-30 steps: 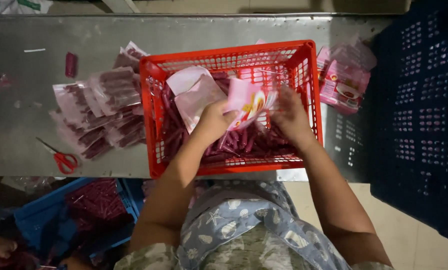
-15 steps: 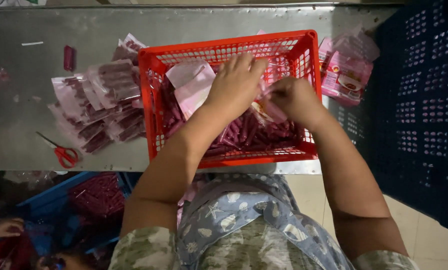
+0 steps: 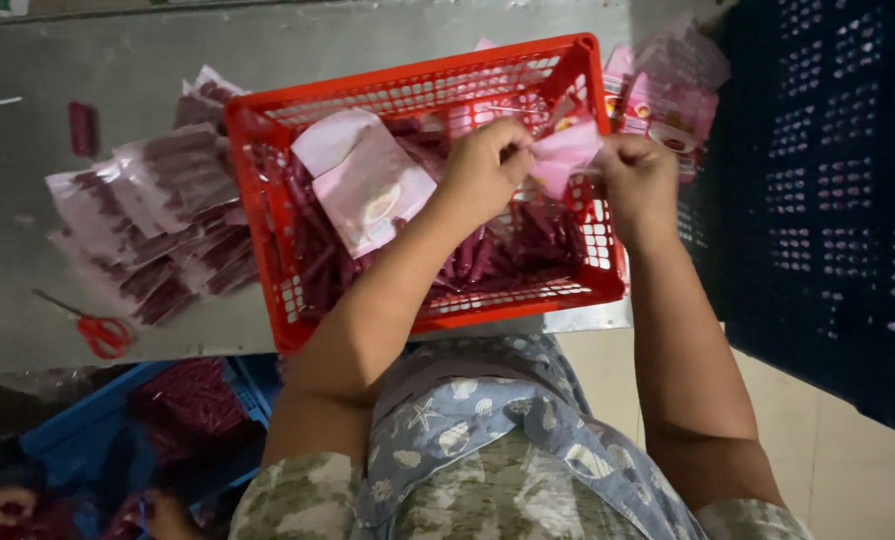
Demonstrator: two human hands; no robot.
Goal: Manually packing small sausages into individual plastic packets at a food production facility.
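Note:
A red plastic basket stands on the grey table, filled with dark red stick-shaped items and a few pink pouches. Over the basket's right half my left hand and my right hand both pinch one small pink pouch, holding it stretched between them. Each hand's fingers are closed on an edge of that pouch.
Filled clear packets lie piled on the table left of the basket, with red-handled scissors nearer me. More pink pouches lie right of the basket. A dark blue crate stands at right. A blue bin and another person's hand are at lower left.
My hands lifted out of the basket's contents and came together on the pink pouch above its right half. The view shifted slightly.

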